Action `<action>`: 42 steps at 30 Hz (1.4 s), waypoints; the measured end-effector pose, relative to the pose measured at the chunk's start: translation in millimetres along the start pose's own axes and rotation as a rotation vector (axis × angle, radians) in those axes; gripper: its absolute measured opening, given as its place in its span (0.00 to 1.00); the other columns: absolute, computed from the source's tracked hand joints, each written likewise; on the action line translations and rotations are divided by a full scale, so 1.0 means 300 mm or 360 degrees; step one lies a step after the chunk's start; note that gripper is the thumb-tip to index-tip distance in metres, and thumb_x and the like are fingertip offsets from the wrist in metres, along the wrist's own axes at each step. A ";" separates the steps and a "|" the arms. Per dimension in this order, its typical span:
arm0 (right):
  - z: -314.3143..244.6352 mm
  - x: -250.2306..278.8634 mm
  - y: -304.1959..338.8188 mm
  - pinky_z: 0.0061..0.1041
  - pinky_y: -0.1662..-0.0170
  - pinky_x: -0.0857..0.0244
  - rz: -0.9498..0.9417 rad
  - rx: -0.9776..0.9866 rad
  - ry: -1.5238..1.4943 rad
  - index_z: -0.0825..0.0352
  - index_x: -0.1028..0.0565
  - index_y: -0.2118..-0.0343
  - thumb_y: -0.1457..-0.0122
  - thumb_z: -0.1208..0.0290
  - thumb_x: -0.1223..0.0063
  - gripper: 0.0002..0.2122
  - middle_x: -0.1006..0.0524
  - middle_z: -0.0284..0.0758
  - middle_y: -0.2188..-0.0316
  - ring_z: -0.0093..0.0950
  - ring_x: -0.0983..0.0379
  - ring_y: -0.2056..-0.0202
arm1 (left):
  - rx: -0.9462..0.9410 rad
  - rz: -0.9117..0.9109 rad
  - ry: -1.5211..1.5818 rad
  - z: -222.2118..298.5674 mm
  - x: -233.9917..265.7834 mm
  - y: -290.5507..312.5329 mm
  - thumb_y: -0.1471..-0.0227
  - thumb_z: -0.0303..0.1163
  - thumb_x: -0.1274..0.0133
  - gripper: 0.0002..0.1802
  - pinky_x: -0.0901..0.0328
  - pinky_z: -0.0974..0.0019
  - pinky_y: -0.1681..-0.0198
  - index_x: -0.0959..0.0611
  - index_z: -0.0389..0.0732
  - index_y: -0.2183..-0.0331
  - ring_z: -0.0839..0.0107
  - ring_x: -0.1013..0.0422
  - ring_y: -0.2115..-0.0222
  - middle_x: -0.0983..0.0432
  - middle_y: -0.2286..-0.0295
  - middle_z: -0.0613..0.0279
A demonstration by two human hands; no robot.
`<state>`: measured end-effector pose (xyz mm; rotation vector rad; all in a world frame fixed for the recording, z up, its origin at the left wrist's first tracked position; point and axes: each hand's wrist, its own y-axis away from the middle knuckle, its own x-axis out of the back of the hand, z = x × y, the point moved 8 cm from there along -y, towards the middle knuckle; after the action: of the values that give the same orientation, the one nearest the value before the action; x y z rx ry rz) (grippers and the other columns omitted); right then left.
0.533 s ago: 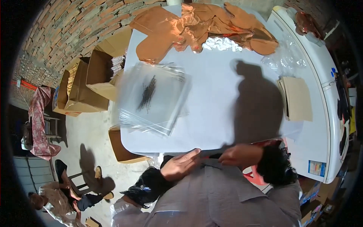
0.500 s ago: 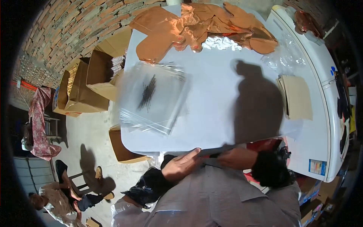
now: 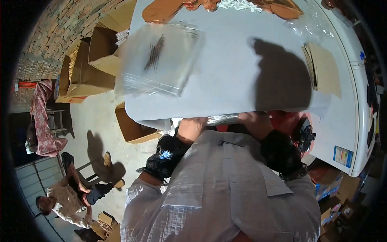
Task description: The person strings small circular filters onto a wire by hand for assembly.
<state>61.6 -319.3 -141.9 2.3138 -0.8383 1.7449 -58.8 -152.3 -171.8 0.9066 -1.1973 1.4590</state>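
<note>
Head view: white worktop (image 3: 242,68) fills the upper field, its near edge just above the person's grey shirt (image 3: 225,189). Open cardboard boxes (image 3: 86,64) stand on the floor to the left. A stack of clear plastic sleeves (image 3: 161,56) lies on the worktop's left part, overhanging its edge; flat cardboard sheets (image 3: 324,68) lie at right. Left hand (image 3: 192,128) and right hand (image 3: 254,122), both in dark cuffs, curl closed on a crinkled clear plastic sleeve (image 3: 223,118) held between them at the worktop's near edge.
</note>
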 end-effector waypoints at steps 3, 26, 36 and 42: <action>-0.031 0.096 -0.018 0.34 0.67 0.31 0.0014 -0.0031 -0.0241 0.64 0.24 0.72 0.44 0.67 0.50 0.07 0.24 0.38 0.72 0.38 0.26 0.69 | 0.0076 -0.0011 0.0072 -0.002 0.065 0.000 0.48 0.36 0.50 0.10 0.31 0.57 0.71 0.20 0.41 0.67 0.57 0.26 0.73 0.23 0.75 0.54; -0.273 0.804 -0.701 0.20 0.63 0.38 -0.0228 0.0372 -0.1515 0.70 0.24 0.64 0.38 0.64 0.55 0.13 0.35 0.29 0.73 0.21 0.34 0.65 | 0.0040 -0.0149 0.3186 0.180 0.693 -0.596 0.36 0.45 0.67 0.24 0.39 0.65 0.48 0.30 0.33 0.54 0.68 0.31 0.62 0.29 0.67 0.61; -0.218 0.524 -0.748 0.31 0.56 0.33 -0.0447 -0.0303 -0.2744 0.66 0.34 0.55 0.34 0.60 0.63 0.15 0.30 0.41 0.53 0.29 0.30 0.55 | 0.0457 0.0151 0.2246 -0.037 0.720 -0.516 0.41 0.35 0.52 0.11 0.40 0.70 0.52 0.24 0.37 0.64 0.76 0.31 0.67 0.32 0.75 0.70; -0.301 0.431 -0.698 0.32 0.57 0.32 -0.0533 -0.0503 -0.2993 0.62 0.35 0.53 0.34 0.51 0.70 0.20 0.27 0.40 0.60 0.30 0.27 0.60 | 0.0297 0.0663 0.1169 -0.088 0.815 -0.472 0.47 0.35 0.46 0.08 0.48 0.66 0.51 0.18 0.42 0.70 0.68 0.42 0.59 0.33 0.66 0.63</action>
<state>112.2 -151.7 53.4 2.9146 -0.5526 -1.0424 27.1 -68.5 85.5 0.1732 -0.7154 2.0227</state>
